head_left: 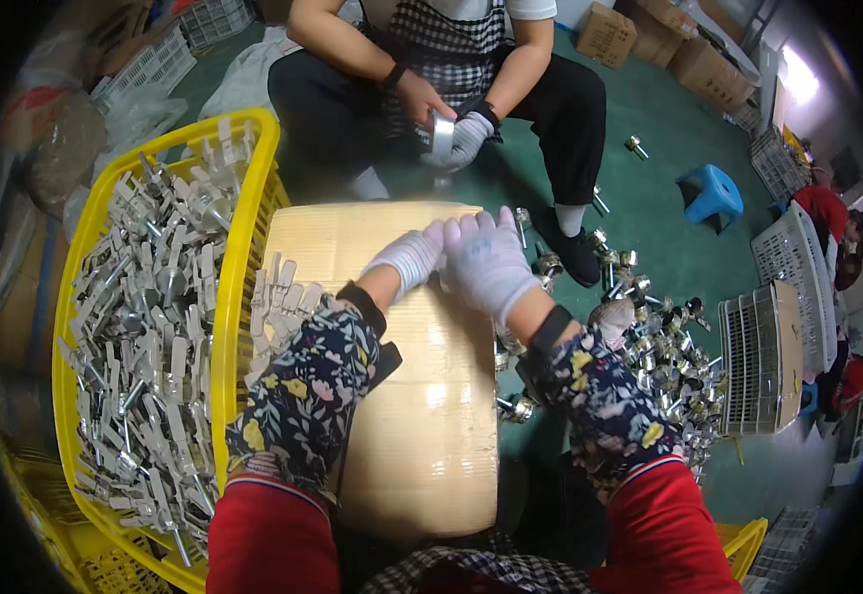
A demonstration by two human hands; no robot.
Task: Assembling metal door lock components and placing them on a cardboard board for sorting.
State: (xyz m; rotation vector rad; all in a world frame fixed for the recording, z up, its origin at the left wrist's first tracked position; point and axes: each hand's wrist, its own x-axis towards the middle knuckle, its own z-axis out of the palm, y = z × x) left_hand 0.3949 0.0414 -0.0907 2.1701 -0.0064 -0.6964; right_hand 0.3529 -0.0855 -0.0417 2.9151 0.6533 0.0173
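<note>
1. Head view: the left hand [410, 255] and the right hand [489, 259], both in white gloves, are seen close together, touching each other, over the far end of a tan cardboard box [402, 396] that serves as the surface.
2. The fingers of both hands are curled inward toward each other; whether something is clamped between them cannot be told, because the gloves hide it.
3. Floral sleeve covers [303, 396] are worn over red sleeves on both forearms.
4. A small pile of grey metal handles [278, 297] lies on the left edge of the box, just beside the left forearm.
5. A yellow crate [243, 247] filled with many of the same grey metal parts stands to the left, touching the box.
6. Shiny round metal parts [669, 366] are scattered on the green floor [649, 218] to the right.
7. Another person sits opposite, and a silver part [441, 134] is held in that person's hands.
8. A blue stool [711, 193] and white baskets [763, 356] are placed further right.
</note>
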